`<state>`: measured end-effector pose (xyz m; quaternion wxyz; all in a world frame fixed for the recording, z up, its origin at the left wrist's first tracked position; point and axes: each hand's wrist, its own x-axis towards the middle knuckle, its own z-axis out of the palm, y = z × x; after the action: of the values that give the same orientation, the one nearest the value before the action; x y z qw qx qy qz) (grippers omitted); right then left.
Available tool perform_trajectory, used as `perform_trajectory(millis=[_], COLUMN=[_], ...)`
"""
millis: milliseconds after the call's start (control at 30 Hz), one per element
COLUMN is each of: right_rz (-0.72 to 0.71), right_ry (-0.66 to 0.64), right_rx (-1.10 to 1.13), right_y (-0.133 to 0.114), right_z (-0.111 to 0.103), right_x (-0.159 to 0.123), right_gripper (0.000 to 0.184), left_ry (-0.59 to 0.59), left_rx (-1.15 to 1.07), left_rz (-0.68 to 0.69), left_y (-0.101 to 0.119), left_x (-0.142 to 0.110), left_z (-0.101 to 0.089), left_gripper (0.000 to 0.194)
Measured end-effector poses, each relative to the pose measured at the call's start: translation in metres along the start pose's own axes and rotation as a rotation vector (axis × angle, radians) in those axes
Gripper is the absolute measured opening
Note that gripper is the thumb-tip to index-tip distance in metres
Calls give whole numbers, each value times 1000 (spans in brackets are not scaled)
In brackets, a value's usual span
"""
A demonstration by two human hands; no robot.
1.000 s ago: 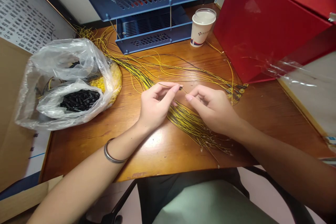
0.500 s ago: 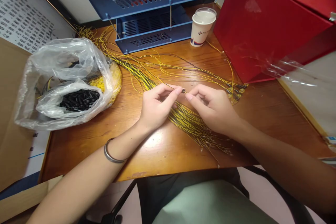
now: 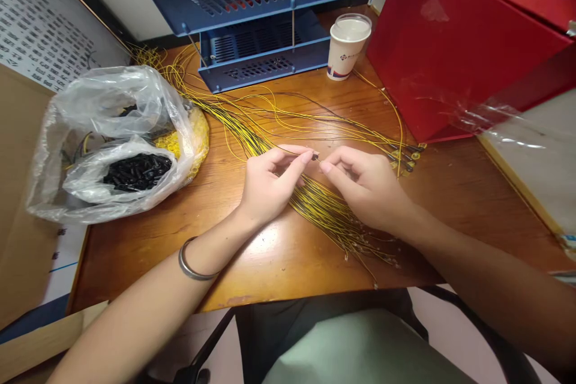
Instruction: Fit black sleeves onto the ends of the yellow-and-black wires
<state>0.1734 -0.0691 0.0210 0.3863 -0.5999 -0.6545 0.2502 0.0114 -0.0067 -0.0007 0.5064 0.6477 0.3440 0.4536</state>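
My left hand (image 3: 275,179) is closed in a pinch on a small black sleeve (image 3: 315,156), whose end peeks out past the fingertips. A thin wire runs from it toward my right hand (image 3: 360,183), which pinches that wire between thumb and forefinger just to the right. Beneath both hands lies a bundle of yellow and black wires (image 3: 321,210), its small metal-tipped ends fanned toward the table's front edge. Behind my right hand, a few wires with black sleeves (image 3: 407,159) and ring-like ends lie apart from the bundle.
To the left, a clear plastic bag (image 3: 42,186) holds a smaller bag of black sleeves (image 3: 137,171) and yellow pieces (image 3: 198,132). A blue file rack (image 3: 265,66), a paper cup (image 3: 347,48) and a red box (image 3: 454,54) line the back of the wooden table (image 3: 252,264).
Both hands keep their pinches and have hardly moved. The view has shifted very slightly.
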Motion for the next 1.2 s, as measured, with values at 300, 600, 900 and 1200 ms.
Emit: perform_trajectory(millis=[300, 600, 900, 1200], right_rz=[-7, -3, -12, 3], right_ry=[5, 9, -1, -8], right_rx=[6, -8, -22, -10], right_y=[0, -1, 0, -2], right_z=[1, 1, 1, 1], right_x=[0, 0, 0, -1], right_gripper=[22, 24, 25, 25], left_ry=[-15, 40, -79, 51], left_rx=[5, -15, -53, -35], left_rz=[-10, -35, -66, -59], left_y=[0, 1, 3, 0], left_x=[0, 1, -1, 2], left_z=[0, 2, 2, 1], left_gripper=[18, 20, 19, 22])
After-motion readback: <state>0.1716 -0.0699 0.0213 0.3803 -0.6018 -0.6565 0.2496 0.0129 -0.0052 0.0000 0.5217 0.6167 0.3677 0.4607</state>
